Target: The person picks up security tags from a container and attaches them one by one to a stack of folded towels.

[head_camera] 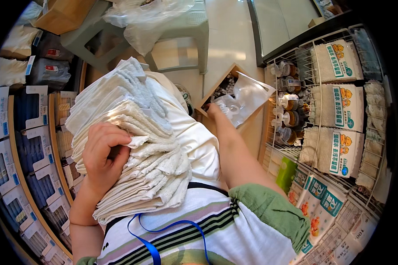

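Note:
A thick stack of folded cream and pale blue terry towels [152, 165] lies across my lap. My left hand [107, 152] pinches a small white corner or tag of one cream towel between thumb and fingers. My right hand [214, 110] reaches down to the near edge of a wooden box [232, 70] on the floor; its fingertips are partly hidden at the box. Many small dark and whitish pieces [224, 89] lie in that box, with a clear plastic bag [243, 96] over its right part.
Shelves of packaged towels [36, 149] stand on the left. A grey plastic stool [199, 36] with plastic wrapping [146, 20] is ahead. On the right, a white wire rack [315, 99] holds packaged cloths [346, 107] and bottle-like items with amber parts [290, 101].

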A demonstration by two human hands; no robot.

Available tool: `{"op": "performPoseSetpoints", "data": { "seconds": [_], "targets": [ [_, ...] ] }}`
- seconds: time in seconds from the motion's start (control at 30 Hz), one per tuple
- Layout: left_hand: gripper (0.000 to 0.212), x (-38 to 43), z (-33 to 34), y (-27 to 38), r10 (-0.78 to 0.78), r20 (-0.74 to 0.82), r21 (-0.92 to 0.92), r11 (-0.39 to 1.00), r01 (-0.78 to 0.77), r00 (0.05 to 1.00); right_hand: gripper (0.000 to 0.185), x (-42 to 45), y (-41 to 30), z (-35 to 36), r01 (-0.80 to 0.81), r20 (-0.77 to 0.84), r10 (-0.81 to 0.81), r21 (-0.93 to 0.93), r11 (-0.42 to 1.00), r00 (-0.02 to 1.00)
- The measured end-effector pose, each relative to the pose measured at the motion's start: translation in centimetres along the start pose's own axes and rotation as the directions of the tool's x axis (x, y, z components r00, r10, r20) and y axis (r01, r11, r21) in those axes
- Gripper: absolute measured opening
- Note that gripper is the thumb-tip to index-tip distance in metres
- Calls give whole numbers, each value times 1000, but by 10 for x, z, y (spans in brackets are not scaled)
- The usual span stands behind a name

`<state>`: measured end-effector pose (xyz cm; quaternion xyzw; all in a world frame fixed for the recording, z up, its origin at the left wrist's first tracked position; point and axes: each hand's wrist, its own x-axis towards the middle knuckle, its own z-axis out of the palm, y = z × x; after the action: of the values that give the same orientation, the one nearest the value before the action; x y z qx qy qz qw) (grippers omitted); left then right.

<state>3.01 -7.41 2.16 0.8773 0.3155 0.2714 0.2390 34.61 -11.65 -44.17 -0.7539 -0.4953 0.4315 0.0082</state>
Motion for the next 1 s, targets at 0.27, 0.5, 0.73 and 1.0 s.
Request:
{"op": "performPoseSetpoints", "data": {
  "seconds": [0.27, 0.5, 0.73, 1.0],
  "targets": [
    [31, 11, -1, -2, 105, -27, -54, 993, -106, 994, 26, 28, 23, 1, -26, 15, 30, -216, 976, 999],
    [28, 6, -1, -4, 166, -51, -57, 984, -168, 985, 21, -47, -19, -12, -99, -639, 458, 514, 852, 618],
    [22, -4, -3, -9, 178, -50, -76, 980, -182, 983, 25, -263, -221, -149, 761, -698, -309, 625, 175, 645],
    [18, -8, -5, -7, 188, -96, -83, 977, -196, 977, 25, -291, -269, -161, 812, -633, -522, 527, 251, 572]
  ]
}}
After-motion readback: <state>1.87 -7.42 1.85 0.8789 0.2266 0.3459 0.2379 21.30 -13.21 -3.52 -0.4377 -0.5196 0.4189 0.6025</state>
